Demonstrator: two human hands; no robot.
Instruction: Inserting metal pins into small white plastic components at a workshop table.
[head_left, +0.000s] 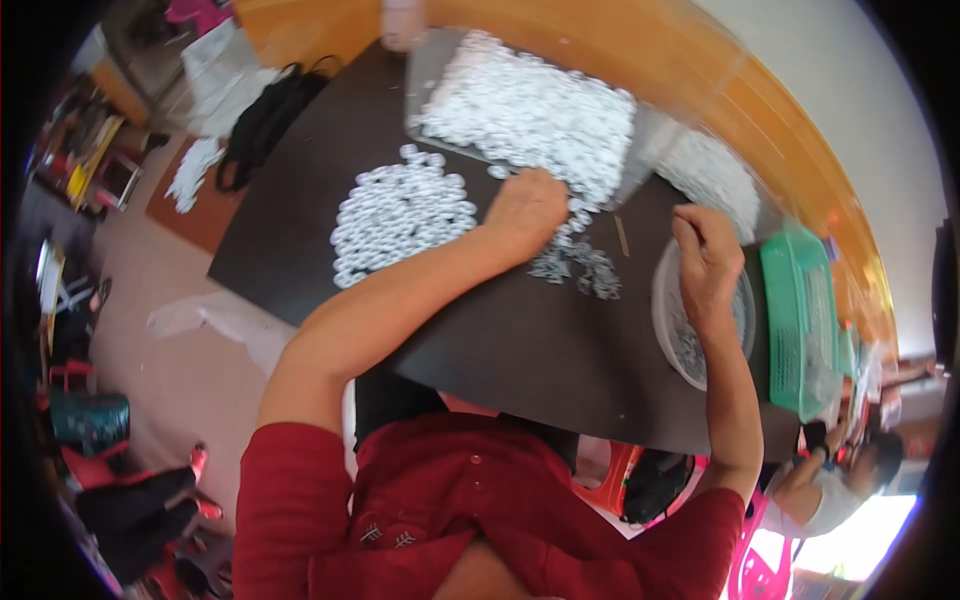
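Observation:
My left hand (530, 208) is curled at the near edge of a large heap of small glossy white pieces (530, 105) lying in a clear tray (422, 75). Its fingertips are hidden, and I cannot make out what it holds. Close below it lies a loose scatter of small grey parts (600, 275). Over the rim of a round white bowl (662, 300), my right hand (710, 262) is closed with thumb and forefinger together; anything between them is too small to name. Small grey parts (688, 345) lie in the bowl. Left of my left hand, white rounded pieces (400, 220) are spread in one cluster.
Everything stands on a dark table (480, 360). A green perforated basket (785, 320) is right of the bowl, and a clear bag of pale pieces (710, 175) lies behind it. A thin stick (622, 236) lies between my hands. Another person (825, 490) sits at lower right.

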